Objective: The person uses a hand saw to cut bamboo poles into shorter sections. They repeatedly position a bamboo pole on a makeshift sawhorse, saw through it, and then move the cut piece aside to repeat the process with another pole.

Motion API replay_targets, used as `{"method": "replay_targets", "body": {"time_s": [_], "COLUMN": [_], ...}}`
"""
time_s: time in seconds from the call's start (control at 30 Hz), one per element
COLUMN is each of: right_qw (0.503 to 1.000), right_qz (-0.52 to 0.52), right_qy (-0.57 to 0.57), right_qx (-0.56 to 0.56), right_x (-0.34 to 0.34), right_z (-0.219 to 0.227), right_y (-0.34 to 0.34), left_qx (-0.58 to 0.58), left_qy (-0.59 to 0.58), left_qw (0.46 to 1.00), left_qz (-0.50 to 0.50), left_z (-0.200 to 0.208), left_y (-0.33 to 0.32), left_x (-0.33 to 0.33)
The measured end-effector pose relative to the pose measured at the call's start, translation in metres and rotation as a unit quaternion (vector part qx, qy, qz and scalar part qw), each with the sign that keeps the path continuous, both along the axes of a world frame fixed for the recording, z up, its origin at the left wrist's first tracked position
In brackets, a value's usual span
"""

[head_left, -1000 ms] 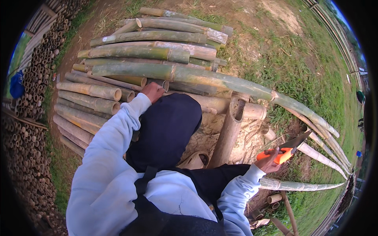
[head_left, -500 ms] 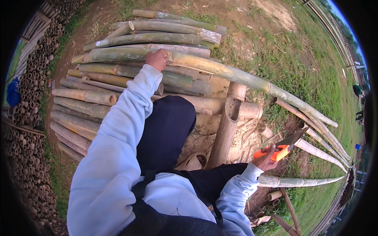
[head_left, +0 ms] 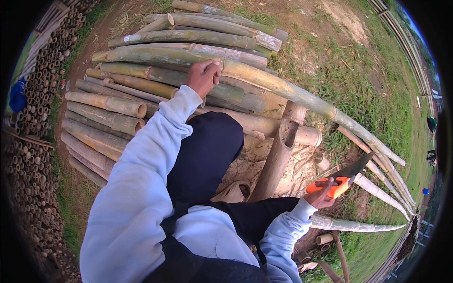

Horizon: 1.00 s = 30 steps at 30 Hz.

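My right hand (head_left: 321, 195) grips the orange handle of a hand saw (head_left: 340, 186). Its dark blade points up and away to the right. At the near side of a long greenish-yellow bamboo pole (head_left: 278, 87) is my left hand (head_left: 204, 76), its fingers curled in; anything inside them is hidden. Whether the knuckles touch the pole, I cannot tell. The pole runs from the stack at upper left, over an upright-leaning bamboo post (head_left: 276, 153) with a notched top, toward the far right.
Cut bamboo lengths (head_left: 106, 104) lie stacked at left. A thick bamboo crosspiece (head_left: 309, 136) sits by the post. More long poles (head_left: 382, 188) stretch out at right on grass. Bamboo ends (head_left: 30, 188) form a big pile at far left. A tan clog (head_left: 233, 192) shows below my knee.
My left hand has come off the top of the pole to its near side, fingers still curled. The saw stays in my right hand, slightly shifted. The whole view has moved a little.
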State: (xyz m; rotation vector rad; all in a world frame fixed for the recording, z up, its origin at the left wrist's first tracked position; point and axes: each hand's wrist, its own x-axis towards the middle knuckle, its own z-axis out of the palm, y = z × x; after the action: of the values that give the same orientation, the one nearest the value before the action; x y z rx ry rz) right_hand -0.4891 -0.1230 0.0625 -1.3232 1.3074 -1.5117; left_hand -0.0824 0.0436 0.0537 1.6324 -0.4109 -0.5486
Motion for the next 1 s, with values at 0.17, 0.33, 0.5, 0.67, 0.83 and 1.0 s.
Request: {"method": "replay_targets", "body": {"time_s": [0.17,0.33,0.5,0.67,0.83,1.0], "right_qw": [1.0,1.0,1.0,1.0,0.999,0.998], "right_qz": [0.008,0.013,0.003,-0.006,-0.006,-0.02], "right_qy": [0.009,-0.017,-0.024,-0.022,-0.036,-0.064], "right_qx": [-0.01,-0.016,-0.008,-0.013,0.002,-0.003], "right_x": [-0.006,-0.015,-0.006,-0.011,-0.018,-0.008], "right_z": [0.0,-0.007,-0.001,0.0,-0.009,0.0], "right_y": [-0.004,-0.01,-0.005,-0.005,-0.011,-0.005], "left_qx": [0.035,0.363,0.381,0.29,0.246,0.284], "left_qy": [-0.049,-0.481,-0.522,-0.502,-0.599,-0.619], "left_qw": [0.998,0.764,0.721,0.807,0.76,0.717], "left_qz": [-0.029,-0.229,-0.249,-0.112,-0.06,-0.152], "left_z": [-0.058,-0.101,-0.129,-0.061,-0.008,0.023], "left_y": [0.079,0.11,0.115,0.085,0.078,0.05], "left_x": [-0.005,-0.012,0.006,0.007,0.023,0.025]}}
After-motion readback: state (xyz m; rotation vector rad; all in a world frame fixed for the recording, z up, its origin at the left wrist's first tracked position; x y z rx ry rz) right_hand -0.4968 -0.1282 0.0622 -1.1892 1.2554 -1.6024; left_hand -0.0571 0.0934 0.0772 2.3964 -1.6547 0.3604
